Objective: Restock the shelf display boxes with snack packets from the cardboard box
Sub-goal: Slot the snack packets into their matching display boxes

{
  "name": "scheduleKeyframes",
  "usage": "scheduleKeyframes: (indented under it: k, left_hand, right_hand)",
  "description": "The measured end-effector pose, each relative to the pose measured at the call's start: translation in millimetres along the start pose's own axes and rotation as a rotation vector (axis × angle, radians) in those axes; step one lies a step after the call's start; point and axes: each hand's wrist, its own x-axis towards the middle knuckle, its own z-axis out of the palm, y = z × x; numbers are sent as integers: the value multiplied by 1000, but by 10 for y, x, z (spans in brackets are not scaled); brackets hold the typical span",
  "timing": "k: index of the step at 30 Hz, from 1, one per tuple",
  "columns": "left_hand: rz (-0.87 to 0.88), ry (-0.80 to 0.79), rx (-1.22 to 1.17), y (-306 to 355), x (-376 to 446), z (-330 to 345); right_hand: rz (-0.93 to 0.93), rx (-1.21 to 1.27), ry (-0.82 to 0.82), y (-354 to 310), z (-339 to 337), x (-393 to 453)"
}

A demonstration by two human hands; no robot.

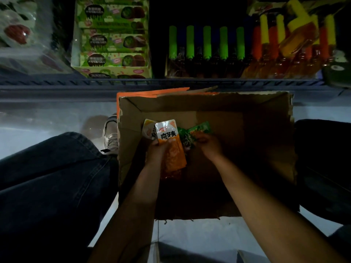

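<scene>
An open cardboard box sits on the floor in front of the shelf. Inside it, my left hand grips a bunch of orange snack packets, fanned out, with a white-and-orange one on top. My right hand is just to their right and pinches green snack packets that lie against the orange ones. The bottom of the box under my arms is dark and I cannot make out what lies there.
On the shelf above stand a green display box of flat packs, a row of green-capped tubes and orange-and-yellow tubes. A shelf rail runs in front. A jeans leg and a shoe are left of the box.
</scene>
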Motion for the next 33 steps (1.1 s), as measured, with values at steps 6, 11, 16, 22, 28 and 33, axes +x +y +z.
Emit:
scheduleKeyframes:
  k: [6, 11, 16, 22, 28, 33]
  left_hand:
    - [62, 69, -58, -80, 101, -108]
    - [40, 18, -113, -191, 161, -156]
    - [57, 3, -184, -72, -45, -148]
    - [-2, -39, -100, 127, -248, -85]
    - [95, -34, 75, 466, -709, 27]
    - [301, -20, 157, 672, -1371, 90]
  right_hand:
    - [-251, -828, 189, 195, -131, 414]
    - [-318, -1045, 135, 102, -135, 491]
    - [-244, -1147, 108, 42, -99, 482]
    - [-42, -777, -39, -31, -265, 199]
    - [50, -769, 70, -335, -728, -370]
    - [-40, -536, 134, -643, -1147, -1002]
